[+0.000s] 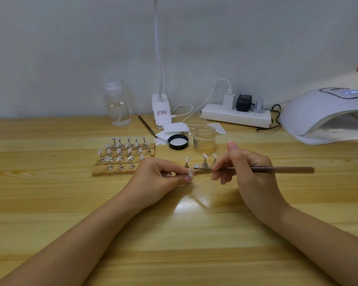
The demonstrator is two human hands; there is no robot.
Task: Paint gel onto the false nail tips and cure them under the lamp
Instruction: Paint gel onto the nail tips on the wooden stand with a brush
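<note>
Head view, left hand fingers pinching a pale oval nail tip above the glossy wood-grain counter, right hand fingers clamped on a slim brown brush, bristles seemingly touching the tip, domed white lamp far right, open glass jar behind.

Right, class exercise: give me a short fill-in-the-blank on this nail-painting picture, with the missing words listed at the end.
1. The right hand holds a ____ by its long brown handle.
2. The left hand pinches one false nail tip on its ____ stand.
3. The glass jar stands open; its black ____ lies to its left.
4. The curing lamp sits at the table's far ____ side.

Missing words: brush; metal; lid; right
</note>
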